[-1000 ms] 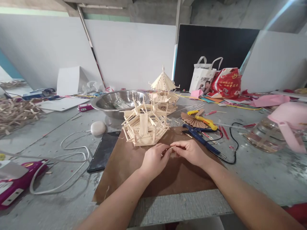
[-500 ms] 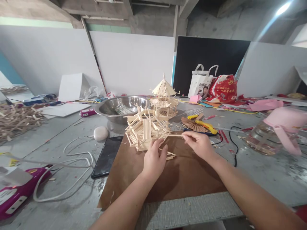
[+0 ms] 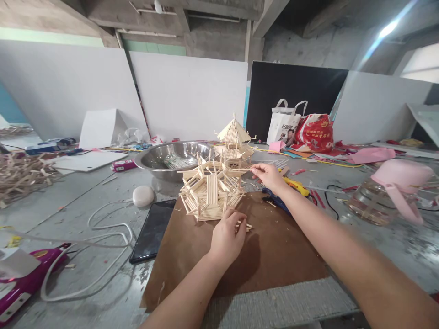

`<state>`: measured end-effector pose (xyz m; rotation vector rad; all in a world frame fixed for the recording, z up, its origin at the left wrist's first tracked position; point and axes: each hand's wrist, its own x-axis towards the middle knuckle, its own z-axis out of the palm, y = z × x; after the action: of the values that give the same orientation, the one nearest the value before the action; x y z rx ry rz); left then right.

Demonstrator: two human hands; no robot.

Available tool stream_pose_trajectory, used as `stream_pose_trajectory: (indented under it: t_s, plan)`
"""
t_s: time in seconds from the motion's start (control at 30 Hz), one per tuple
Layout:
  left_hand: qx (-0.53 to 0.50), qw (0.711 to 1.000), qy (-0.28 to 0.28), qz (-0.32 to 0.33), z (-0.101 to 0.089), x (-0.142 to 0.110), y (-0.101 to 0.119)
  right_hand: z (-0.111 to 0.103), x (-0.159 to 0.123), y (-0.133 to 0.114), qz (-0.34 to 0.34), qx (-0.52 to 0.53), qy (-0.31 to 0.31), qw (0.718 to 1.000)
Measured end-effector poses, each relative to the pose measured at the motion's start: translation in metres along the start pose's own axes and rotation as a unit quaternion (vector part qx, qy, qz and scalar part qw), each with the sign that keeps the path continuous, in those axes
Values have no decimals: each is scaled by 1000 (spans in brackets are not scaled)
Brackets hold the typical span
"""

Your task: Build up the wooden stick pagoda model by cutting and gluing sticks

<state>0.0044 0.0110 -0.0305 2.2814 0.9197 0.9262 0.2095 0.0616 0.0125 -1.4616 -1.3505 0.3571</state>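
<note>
A small wooden-stick model point(image 3: 211, 189) of a many-sided building stands on a brown board point(image 3: 274, 256). My right hand point(image 3: 269, 177) pinches a thin wooden stick point(image 3: 244, 170) level against the model's upper right side. Low in front of the model, my left hand point(image 3: 229, 235) rests with fingers bent and thumb apart, holding nothing that I can see. Several loose short sticks point(image 3: 249, 227) lie beside its fingertips, partly hidden by them. Behind stands a finished-looking stick pavilion point(image 3: 235, 132) with a pointed roof.
A steel basin point(image 3: 154, 162) sits behind the model on the left. On the left lie a phone point(image 3: 152, 233), a white cable and a purple power strip point(image 3: 37, 274). On the right are a yellow glue gun point(image 3: 297, 186), blue-handled pliers point(image 3: 277, 201) and a pink-lidded jug point(image 3: 380, 196).
My right hand has moved up and away from me, bringing the stick to the model's upper right. My left hand has shifted slightly right and down, off the model's lower edge.
</note>
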Motion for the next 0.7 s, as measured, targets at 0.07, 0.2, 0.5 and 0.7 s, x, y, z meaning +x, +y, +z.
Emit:
stream_pose_trajectory:
  t_s: [0.07, 0.2, 0.5, 0.7]
  plan:
    - [1, 1000, -2, 2, 1, 0, 0, 3, 1, -1, 1, 7, -10, 1000]
    - [6, 1000, -1, 3, 2, 0, 0, 8, 4, -1, 2, 16, -22, 1000]
    - [19, 1000, -13, -5, 1, 0, -1, 13, 8, -1, 25, 60, -30, 997]
    - [21, 1000, -17, -5, 2, -1, -1, 13, 8, 3, 42, 83, -37, 995]
